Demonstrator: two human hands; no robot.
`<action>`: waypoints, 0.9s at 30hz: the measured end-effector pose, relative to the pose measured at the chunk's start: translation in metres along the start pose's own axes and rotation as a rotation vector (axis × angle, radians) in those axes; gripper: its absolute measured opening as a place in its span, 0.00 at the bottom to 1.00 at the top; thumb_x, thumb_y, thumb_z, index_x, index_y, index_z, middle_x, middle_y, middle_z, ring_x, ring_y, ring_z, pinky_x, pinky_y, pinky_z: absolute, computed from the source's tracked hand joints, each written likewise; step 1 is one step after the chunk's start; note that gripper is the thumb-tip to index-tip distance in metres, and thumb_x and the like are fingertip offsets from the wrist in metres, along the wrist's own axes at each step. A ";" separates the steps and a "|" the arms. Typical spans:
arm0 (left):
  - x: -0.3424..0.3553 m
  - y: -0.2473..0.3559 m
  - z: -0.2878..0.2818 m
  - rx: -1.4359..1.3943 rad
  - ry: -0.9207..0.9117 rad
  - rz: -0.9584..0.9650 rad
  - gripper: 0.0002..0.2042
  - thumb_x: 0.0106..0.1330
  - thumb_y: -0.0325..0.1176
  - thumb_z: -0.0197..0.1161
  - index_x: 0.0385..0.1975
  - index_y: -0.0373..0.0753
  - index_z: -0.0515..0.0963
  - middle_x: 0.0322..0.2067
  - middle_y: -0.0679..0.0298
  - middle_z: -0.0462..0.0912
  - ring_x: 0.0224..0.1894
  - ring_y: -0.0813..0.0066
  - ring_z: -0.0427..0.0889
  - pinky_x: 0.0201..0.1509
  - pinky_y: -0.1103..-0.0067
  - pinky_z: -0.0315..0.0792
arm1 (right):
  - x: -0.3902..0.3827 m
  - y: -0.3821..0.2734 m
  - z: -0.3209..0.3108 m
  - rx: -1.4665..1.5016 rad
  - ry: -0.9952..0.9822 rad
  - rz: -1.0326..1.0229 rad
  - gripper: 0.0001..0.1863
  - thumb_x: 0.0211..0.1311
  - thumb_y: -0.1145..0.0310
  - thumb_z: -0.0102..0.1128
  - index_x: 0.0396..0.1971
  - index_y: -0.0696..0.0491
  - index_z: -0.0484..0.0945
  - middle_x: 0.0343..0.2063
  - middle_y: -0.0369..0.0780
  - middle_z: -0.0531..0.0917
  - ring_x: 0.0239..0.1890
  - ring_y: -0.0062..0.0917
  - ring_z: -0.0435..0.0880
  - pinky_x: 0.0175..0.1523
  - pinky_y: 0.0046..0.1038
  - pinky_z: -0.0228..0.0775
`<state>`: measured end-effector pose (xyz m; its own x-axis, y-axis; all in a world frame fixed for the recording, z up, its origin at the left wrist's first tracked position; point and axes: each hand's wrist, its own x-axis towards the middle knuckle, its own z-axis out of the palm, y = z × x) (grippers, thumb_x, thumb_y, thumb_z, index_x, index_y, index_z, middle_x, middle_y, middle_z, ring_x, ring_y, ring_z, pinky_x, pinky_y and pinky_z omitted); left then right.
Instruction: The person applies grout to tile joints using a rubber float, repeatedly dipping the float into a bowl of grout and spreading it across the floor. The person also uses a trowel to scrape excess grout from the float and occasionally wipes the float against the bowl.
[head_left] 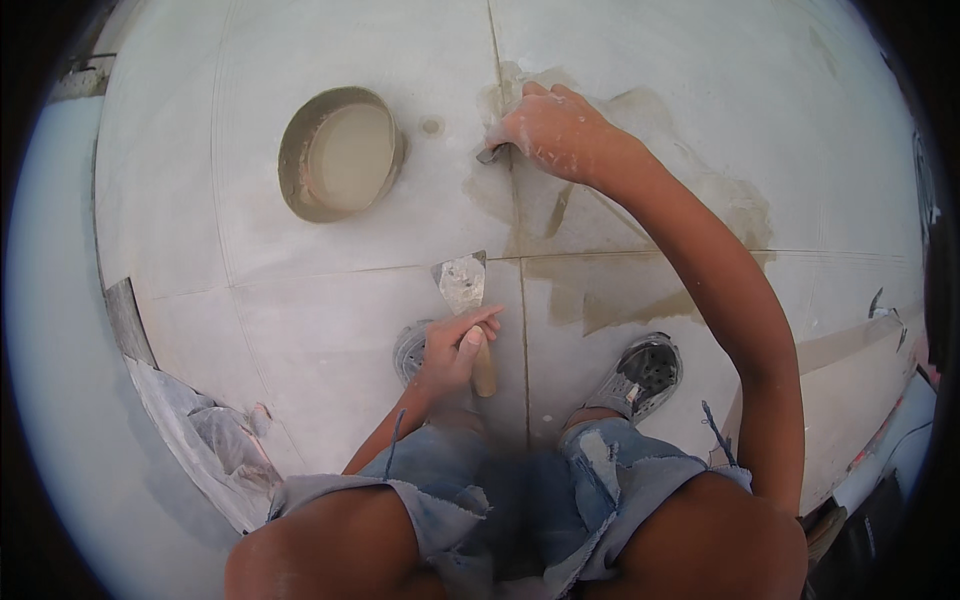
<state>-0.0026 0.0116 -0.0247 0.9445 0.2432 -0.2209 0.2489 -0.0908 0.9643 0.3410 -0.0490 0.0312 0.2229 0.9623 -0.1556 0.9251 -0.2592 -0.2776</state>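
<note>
I grip a putty knife [462, 282] by its wooden handle in my left hand [452, 350], its whitened blade pointing away from me between my feet. My right hand [555, 135], streaked with pale residue, is closed on a small dark tool [489, 153] at the seam in the pale tiled surface [250, 250]; the tool is mostly hidden under my fingers. Damp beige smears [640, 290] spread around the crossing seams. A round container [340, 155] of smooth beige mixture stands to the left of my right hand.
My shoe [645, 370] is planted right of the seam, the other partly behind my left hand. Crumpled plastic sheeting [205, 440] lies along the left edge, beside a lower pale surface [55, 300]. Assorted items and a cable crowd the right rim.
</note>
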 end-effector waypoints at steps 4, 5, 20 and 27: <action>-0.001 -0.003 0.000 0.004 0.014 0.023 0.28 0.85 0.52 0.50 0.61 0.31 0.84 0.38 0.55 0.89 0.39 0.68 0.88 0.48 0.72 0.81 | -0.037 -0.018 0.016 -0.139 -0.142 -0.149 0.09 0.66 0.70 0.62 0.32 0.43 0.90 0.36 0.31 0.87 0.52 0.30 0.81 0.53 0.33 0.73; -0.003 -0.003 -0.001 -0.004 0.018 0.022 0.28 0.85 0.52 0.50 0.61 0.31 0.84 0.38 0.55 0.89 0.39 0.68 0.88 0.48 0.72 0.81 | -0.057 -0.021 0.018 -0.144 -0.170 -0.199 0.08 0.66 0.69 0.63 0.30 0.43 0.89 0.35 0.31 0.86 0.52 0.30 0.81 0.52 0.32 0.73; 0.009 0.005 -0.007 0.059 -0.050 0.016 0.33 0.85 0.53 0.42 0.57 0.26 0.84 0.35 0.53 0.88 0.37 0.65 0.87 0.47 0.70 0.80 | -0.095 0.038 0.006 0.029 -0.014 0.010 0.15 0.67 0.73 0.59 0.41 0.39 0.93 0.40 0.31 0.88 0.54 0.29 0.80 0.57 0.33 0.75; -0.001 -0.003 -0.009 0.108 -0.032 0.048 0.34 0.86 0.53 0.39 0.57 0.25 0.84 0.36 0.51 0.88 0.37 0.64 0.87 0.46 0.69 0.80 | -0.206 0.047 -0.006 -0.028 -0.251 0.138 0.11 0.63 0.71 0.62 0.37 0.40 0.91 0.45 0.29 0.88 0.58 0.26 0.80 0.59 0.31 0.73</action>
<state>-0.0059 0.0205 -0.0257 0.9618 0.2054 -0.1807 0.2229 -0.2053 0.9530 0.3405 -0.2591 0.0558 0.2672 0.8669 -0.4207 0.9003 -0.3803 -0.2118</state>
